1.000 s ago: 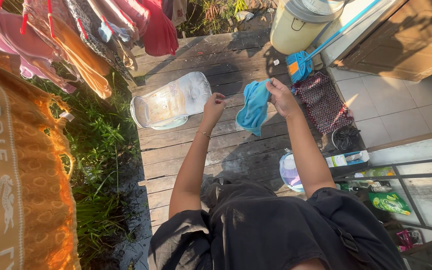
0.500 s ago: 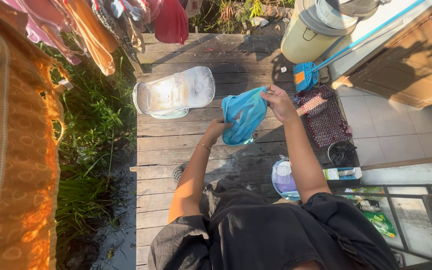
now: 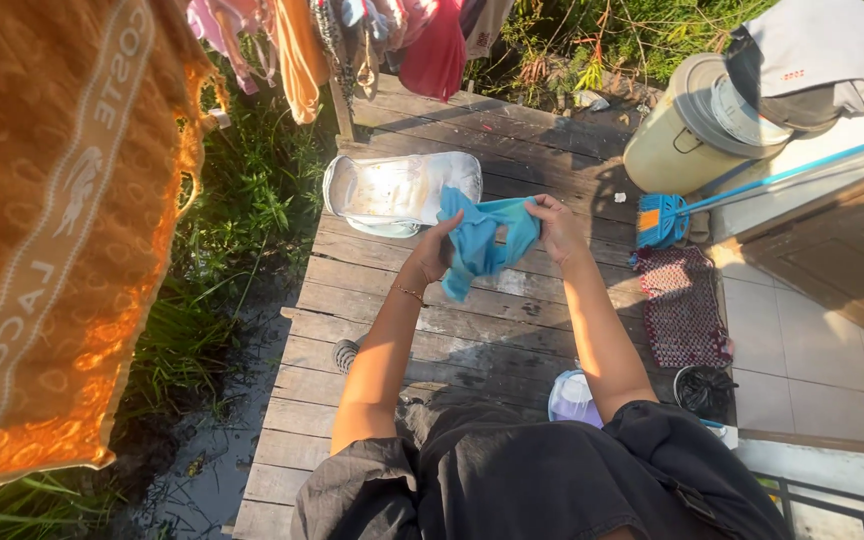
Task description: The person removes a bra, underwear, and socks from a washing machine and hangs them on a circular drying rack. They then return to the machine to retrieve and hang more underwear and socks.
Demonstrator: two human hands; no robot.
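Both hands grip one blue cloth [image 3: 482,245] held out over a weathered wooden deck [image 3: 472,330]: the left hand [image 3: 435,252] is closed on its left edge, the right hand [image 3: 556,226] pinches its upper right corner, and the fabric hangs bunched between them. Just beyond the cloth, a clear plastic basin [image 3: 397,192] lies on the planks, catching the sun. The boards are grey and damp in patches — low light throws long shadows across them. To the left the deck ends at tall grass [image 3: 242,230] and a strip of dark standing water [image 3: 202,470]. Laundry hangs overhead: a large orange patterned towel [image 3: 52,220] fills the left side, and pink, orange and red garments [image 3: 372,40] line the top. On the right stand a cream lidded drum [image 3: 682,135] with grey cloth draped over it, a blue broom [image 3: 667,218], a small woven mat [image 3: 682,305] and pale floor tiles [image 3: 822,370]. Near the person's knees sits a lilac plastic container [image 3: 574,398].
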